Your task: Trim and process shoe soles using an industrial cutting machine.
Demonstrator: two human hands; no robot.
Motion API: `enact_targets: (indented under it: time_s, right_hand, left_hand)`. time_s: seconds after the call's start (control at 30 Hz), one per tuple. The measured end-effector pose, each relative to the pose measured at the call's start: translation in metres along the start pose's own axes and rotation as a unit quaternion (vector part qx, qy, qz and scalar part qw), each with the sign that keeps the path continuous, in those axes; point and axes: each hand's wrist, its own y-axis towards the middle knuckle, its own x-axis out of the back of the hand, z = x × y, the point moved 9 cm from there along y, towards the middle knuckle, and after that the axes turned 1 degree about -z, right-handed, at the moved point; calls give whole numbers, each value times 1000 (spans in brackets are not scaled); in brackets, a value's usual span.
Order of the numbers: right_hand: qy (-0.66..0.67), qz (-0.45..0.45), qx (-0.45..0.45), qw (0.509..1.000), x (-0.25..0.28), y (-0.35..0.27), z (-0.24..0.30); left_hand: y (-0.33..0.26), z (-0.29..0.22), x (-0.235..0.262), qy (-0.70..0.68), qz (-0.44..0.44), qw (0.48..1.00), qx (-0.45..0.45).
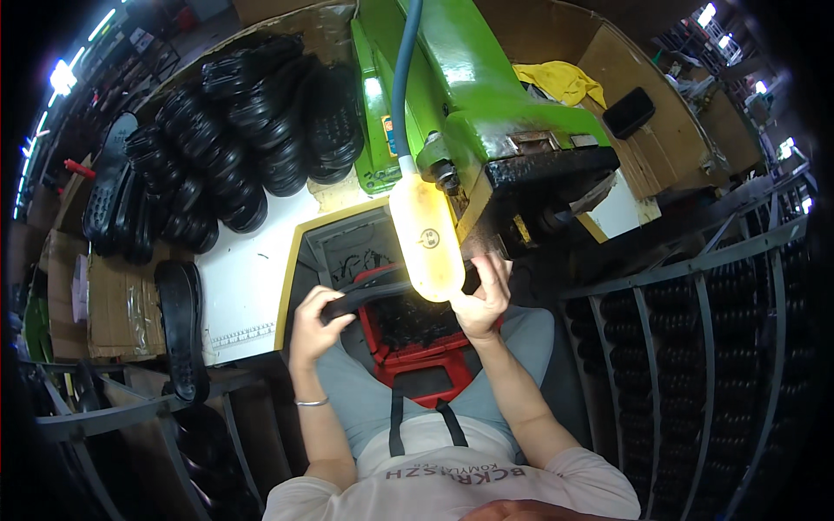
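Observation:
Between my two hands a black shoe sole (373,295) is stretched out level, just in front of the green machine (486,78). My left hand (314,321) grips its left end, with the thumb toward me. Around the other end close the fingers of my right hand (485,300), near the machine's dark working head (547,165). A lit yellow lamp (426,239) on a grey-blue cable hangs over the sole and hides part of its right half. Below the sole, a red container (417,356) with black scraps in it sits between my knees.
Stacked black soles (252,130) cover the left side of the white table (248,260); one single sole (181,326) lies over its left edge. Metal racks (651,365) full of soles stand at right. A yellow cloth (565,82) and a black phone-like object (629,113) lie behind the machine.

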Motion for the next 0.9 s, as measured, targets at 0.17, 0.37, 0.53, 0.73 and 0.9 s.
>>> enact_targets:
  time_s: [0.17, 0.37, 0.53, 0.73, 0.9]
  right_hand:
    - [-14, -23, 45, 999, 1, -6, 2]
    - [53, 8, -17, 998, -1, -26, -33]
    - [370, 71, -469, 799, -49, -150, -154]
    - [581, 31, -614, 533, -59, -207, -147]
    - [405, -56, -584, 701, 0, -172, -173]
  left_hand:
    - [34, -91, -67, 24, -73, 986, -145]
    - [36, -37, -110, -204, -115, 971, -43]
    - [28, -39, -145, -288, -127, 949, -17]
    - [20, -25, -164, -430, -144, 890, 41]
    - [22, -16, -163, -389, -151, 908, 36]
